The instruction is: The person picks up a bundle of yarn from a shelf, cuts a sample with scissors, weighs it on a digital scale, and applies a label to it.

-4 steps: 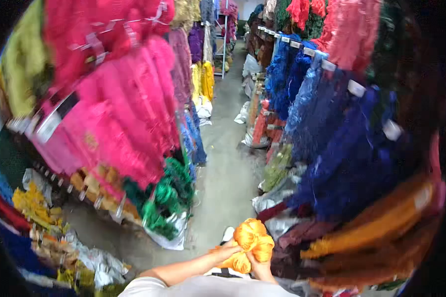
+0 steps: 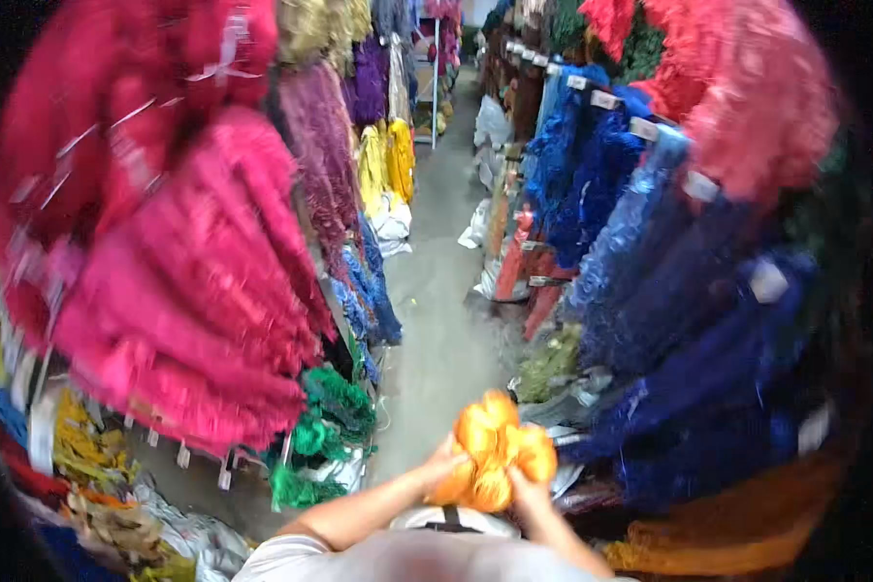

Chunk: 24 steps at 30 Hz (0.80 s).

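Note:
In front of my chest I hold a bunch of shiny orange yarn skeins, several rounded twists pressed together. My left hand grips the bunch from its left side, with the fingers partly covered by yarn. On the lower right, my right hand is closed against the same skeins. Both forearms reach in from the bottom of the view, and the bunch hangs above the grey aisle floor.
Hanging pink yarn lines the left of the narrow aisle, with green yarn low down. On the right hang blue yarn and dark navy yarn. White sacks sit along the aisle's edge.
The orange skeins have risen slightly and spread wider between my hands, which are farther apart. The hanging yarn on both sides has shifted outward and nearer in view.

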{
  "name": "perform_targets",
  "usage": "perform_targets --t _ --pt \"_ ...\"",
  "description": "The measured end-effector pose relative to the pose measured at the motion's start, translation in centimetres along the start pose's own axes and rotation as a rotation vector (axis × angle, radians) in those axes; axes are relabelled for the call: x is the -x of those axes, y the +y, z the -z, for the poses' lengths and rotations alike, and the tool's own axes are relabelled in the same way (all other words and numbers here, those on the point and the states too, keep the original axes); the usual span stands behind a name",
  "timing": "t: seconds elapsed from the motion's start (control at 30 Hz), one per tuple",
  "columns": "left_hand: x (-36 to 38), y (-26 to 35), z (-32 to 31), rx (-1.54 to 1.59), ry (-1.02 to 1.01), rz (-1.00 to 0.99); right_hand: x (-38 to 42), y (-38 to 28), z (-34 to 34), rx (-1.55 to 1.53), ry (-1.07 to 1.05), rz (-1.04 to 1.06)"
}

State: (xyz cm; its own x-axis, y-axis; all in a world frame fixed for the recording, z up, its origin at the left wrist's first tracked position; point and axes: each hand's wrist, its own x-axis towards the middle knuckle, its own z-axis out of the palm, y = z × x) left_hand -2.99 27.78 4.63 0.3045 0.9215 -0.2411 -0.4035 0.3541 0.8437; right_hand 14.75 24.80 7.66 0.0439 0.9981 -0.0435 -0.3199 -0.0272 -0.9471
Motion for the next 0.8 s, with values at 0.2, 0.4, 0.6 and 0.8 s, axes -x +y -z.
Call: perform_targets --t 0.2,0.4,0.6,0.8 --pt "-21.2 20.4 11.9 0.296 0.082 -0.296 -33.4 -6.0 -7.2 -0.291 -0.197 -0.317" --pt "-49.3 31.0 25.4 0.046 -0.150 -0.244 -63.6 -5.4 -22.6 -0.472 -0.184 -0.286" --pt "-73.2 46.7 27.9 0.359 -0.251 -0.093 -93.4 -9.9 -26.0 -0.170 -0.136 -0.078" --pt "-101.0 59.2 38.2 0.346 -0.347 -0.102 -121.3 -1.1 -25.7 -0.092 -0.105 -0.058"
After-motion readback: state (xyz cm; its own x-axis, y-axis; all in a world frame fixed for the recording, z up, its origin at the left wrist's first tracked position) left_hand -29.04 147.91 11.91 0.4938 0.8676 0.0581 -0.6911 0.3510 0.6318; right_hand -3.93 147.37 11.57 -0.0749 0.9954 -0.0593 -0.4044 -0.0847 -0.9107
